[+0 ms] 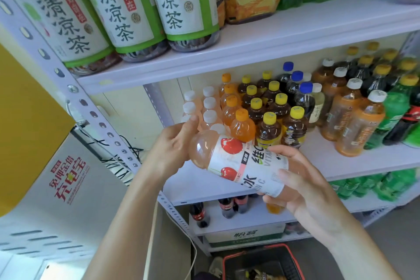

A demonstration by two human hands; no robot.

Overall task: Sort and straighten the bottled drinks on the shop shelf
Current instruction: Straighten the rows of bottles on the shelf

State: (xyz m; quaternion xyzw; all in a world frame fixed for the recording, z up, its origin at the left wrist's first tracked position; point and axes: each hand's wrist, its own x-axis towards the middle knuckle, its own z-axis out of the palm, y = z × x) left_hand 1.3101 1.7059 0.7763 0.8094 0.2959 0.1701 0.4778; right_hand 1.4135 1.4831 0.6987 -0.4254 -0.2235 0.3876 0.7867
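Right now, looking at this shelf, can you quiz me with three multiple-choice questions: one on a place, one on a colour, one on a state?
1. Where is the cherry bottle?
A) on the top shelf
B) in both hands
C) in the basket

2. What colour are the caps of the pale bottles at the left of the middle shelf?
A) white
B) blue
C) yellow

3. How does the cherry bottle lie?
A) upright
B) tipped nearly sideways
C) upside down

Answers:
1 B: the left hand holds its neck end and the right hand grips its base.
2 A: their caps show white.
3 B: its neck points left and its base right.
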